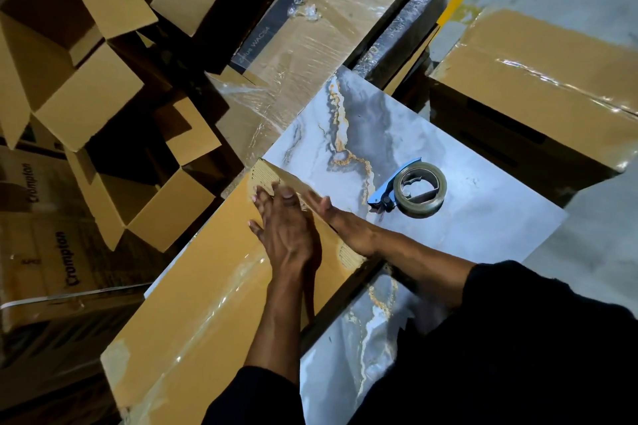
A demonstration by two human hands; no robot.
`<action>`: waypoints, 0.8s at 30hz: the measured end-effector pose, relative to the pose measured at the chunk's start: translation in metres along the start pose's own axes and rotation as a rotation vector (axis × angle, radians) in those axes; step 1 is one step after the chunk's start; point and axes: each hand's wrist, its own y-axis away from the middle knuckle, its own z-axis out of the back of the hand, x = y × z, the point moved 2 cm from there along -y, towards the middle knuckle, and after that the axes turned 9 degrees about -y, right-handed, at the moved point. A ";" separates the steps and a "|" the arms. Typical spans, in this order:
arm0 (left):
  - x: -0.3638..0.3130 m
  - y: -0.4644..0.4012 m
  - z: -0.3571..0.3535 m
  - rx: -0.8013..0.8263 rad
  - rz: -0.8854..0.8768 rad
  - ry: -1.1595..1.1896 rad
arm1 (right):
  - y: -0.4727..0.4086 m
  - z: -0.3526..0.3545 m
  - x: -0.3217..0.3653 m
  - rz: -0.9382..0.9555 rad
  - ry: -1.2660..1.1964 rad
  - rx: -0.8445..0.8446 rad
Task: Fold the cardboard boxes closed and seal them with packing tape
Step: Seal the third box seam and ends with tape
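Both hands flat on the far end of the long cardboard box [193, 304], lying 7-to-1 o'clock across the marble-patterned worktop [483, 238]: left hand [286, 228] pressing the top face, fingers straight and spread; right hand [340, 221] open too, palm against the right-side edge near the torn corrugated corner. Neither holding anything. Shiny tape strip already along the top seam. Risks: end flap springing up once pressure comes off, since the torn corner gives tape poor grip; box overhanging the worktop at 7 o'clock, so a hard push could tip or slide it. Tape dispenser [412, 190] at 3 o'clock of the hands, near but apart, needs one hand freed. Around: open empty cartons [86, 55] at 10 o'clock, film-wrapped stack [310, 55] at 12, sealed box [538, 86] at 2. Reach to dispenser unobstructed.
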 end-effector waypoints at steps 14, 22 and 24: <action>0.009 0.000 -0.014 -0.031 -0.033 -0.068 | 0.006 -0.005 0.032 0.101 -0.185 -0.069; 0.002 0.007 -0.003 -0.100 -0.034 0.001 | 0.023 0.015 0.022 0.098 0.130 -0.222; 0.005 0.016 0.004 -0.140 -0.055 0.056 | 0.012 0.019 0.045 0.188 0.211 -0.341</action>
